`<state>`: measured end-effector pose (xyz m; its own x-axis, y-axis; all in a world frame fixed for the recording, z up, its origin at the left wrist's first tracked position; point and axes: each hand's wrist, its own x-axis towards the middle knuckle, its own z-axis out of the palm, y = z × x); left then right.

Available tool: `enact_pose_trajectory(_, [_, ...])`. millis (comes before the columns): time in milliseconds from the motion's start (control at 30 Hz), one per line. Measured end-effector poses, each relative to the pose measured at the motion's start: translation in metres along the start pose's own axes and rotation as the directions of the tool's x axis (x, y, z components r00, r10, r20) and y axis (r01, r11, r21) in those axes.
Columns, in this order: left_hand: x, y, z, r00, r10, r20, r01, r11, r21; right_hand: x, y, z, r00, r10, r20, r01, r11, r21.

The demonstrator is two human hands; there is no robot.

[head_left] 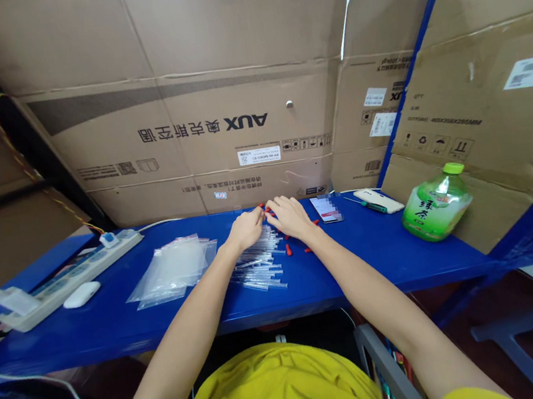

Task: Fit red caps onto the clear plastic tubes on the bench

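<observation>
We see a blue counter walled by cardboard boxes; clear tubes lie at its center, both hands, left and right, curled at their twelve-o'clock end among red caps; either grip's contents stay hidden

Bags left of tubes, phone right, bottle far right, prob. caps beside tubes

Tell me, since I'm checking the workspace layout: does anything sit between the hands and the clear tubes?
Nothing visible does. The left hand and right hand rest at the far end of the clear tubes, among the small red caps.
</observation>
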<state>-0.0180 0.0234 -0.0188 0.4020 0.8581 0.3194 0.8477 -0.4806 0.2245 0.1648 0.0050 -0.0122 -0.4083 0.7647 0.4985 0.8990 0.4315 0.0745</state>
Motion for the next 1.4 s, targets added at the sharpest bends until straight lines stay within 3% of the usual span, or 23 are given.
enact_pose_trajectory(567, [0.006,0.002,0.003,0.994,0.090,-0.057,-0.095,0.991,-0.097,0.003,-0.009,0.000,0.997,0.065,0.030,-0.064,0.998,-0.019])
enact_pose_trajectory(767, [0.002,0.003,0.000,0.994,0.050,-0.098,-0.070,0.974,-0.215,0.001,0.001,0.000,0.999,0.033,-0.035,-0.029,0.994,0.106])
enact_pose_trajectory(867, [0.000,0.004,-0.001,0.994,0.032,-0.103,-0.054,0.974,-0.220,-0.002,0.006,-0.001,0.994,0.058,-0.096,-0.041,0.984,0.176])
enact_pose_trajectory(967, [0.000,0.004,0.000,0.993,0.035,-0.109,-0.057,0.976,-0.210,-0.003,0.006,-0.002,0.994,0.069,-0.083,-0.053,0.981,0.185])
enact_pose_trajectory(1133, [0.002,0.003,0.005,0.992,-0.003,-0.128,-0.024,0.978,-0.208,-0.002,0.002,-0.001,0.999,0.017,-0.040,-0.010,0.986,0.168])
enact_pose_trajectory(1400, [0.004,0.000,0.004,0.992,0.042,-0.119,-0.075,0.956,-0.283,0.000,0.000,0.001,0.999,-0.034,-0.028,0.036,0.994,0.101])
